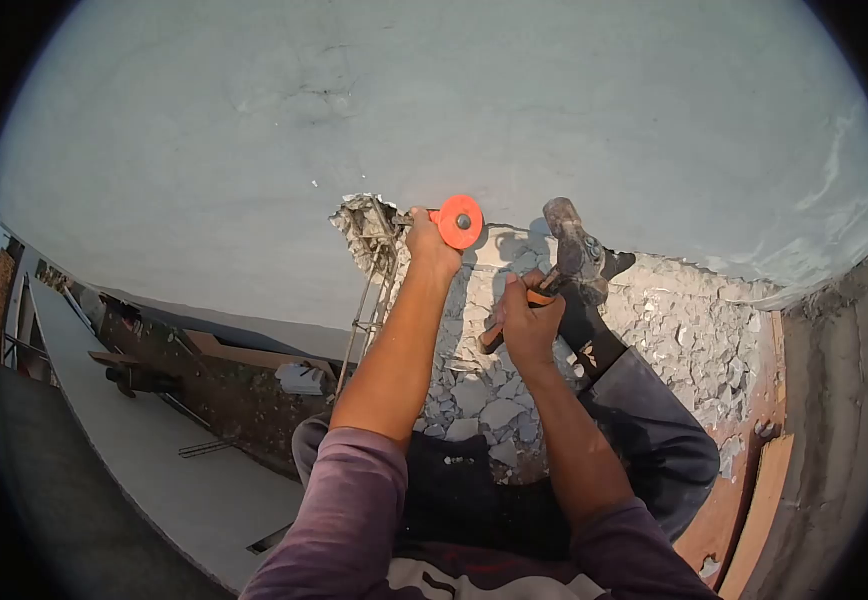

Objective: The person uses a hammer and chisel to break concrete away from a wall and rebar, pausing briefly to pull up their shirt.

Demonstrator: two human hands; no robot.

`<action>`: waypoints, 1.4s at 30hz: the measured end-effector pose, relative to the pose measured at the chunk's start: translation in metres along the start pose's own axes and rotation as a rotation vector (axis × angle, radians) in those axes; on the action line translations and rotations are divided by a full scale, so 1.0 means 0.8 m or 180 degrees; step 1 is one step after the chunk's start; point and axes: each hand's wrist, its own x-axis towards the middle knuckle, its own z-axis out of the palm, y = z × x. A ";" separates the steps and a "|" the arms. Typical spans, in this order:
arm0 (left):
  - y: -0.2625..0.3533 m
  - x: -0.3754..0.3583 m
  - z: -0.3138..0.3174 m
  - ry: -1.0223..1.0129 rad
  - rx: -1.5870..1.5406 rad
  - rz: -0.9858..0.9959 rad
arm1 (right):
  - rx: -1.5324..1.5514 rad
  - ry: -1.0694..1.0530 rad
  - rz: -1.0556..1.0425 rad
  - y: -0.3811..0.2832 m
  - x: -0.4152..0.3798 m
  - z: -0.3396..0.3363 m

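Note:
My left hand (pixel 432 243) is closed around a chisel (pixel 461 222), whose round orange guard and metal striking end face up towards me. The chisel's other end points left at a broken patch (pixel 362 228) in the grey wall, where rough concrete and steel bars show; its tip is hard to make out. In my right hand (pixel 532 325) is a hammer (pixel 578 248) with a dusty, heavy head and a black and orange handle. The hammer head is up and to the right of that hand, apart from the chisel.
Grey wall (pixel 594 110) fills the upper view. Broken rubble (pixel 694 335) lies along its base and between my legs. Thin steel bars (pixel 366 315) run down from the broken patch. A wooden plank (pixel 762 510) lies at right; boards and debris (pixel 239 352) are at lower left.

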 end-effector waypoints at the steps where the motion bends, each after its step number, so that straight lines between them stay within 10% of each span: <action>1: -0.006 0.004 -0.003 -0.0070 -0.0105 -0.0065 | -0.0030 0.0039 0.0016 -0.001 -0.003 -0.006; 4: 0.093 -0.024 0.033 -0.0266 0.0380 0.0363 | 0.0566 0.0034 -0.0521 0.036 0.014 0.063; 13: -0.011 -0.015 -0.046 -0.0677 -0.0111 0.0175 | -0.0940 0.0627 -0.0300 0.156 -0.068 -0.033; 23: 0.008 -0.023 -0.019 0.0093 0.1078 0.0210 | -0.1978 0.0371 0.0230 0.169 -0.080 -0.031; 26: 0.052 -0.032 -0.017 -0.0503 -0.0005 -0.0179 | -0.2141 0.0236 0.0403 0.163 -0.081 -0.033; 34: 0.018 -0.038 -0.092 -0.0448 0.2261 0.0428 | -0.2577 0.0154 0.0174 0.168 -0.071 -0.028; 37: -0.014 -0.057 -0.096 0.0642 0.3480 0.0926 | -0.2622 0.0226 0.0114 0.179 -0.078 -0.025; 42: 0.048 -0.087 -0.121 -0.0897 0.1669 -0.0281 | -0.2525 0.0197 0.0144 0.183 -0.075 -0.027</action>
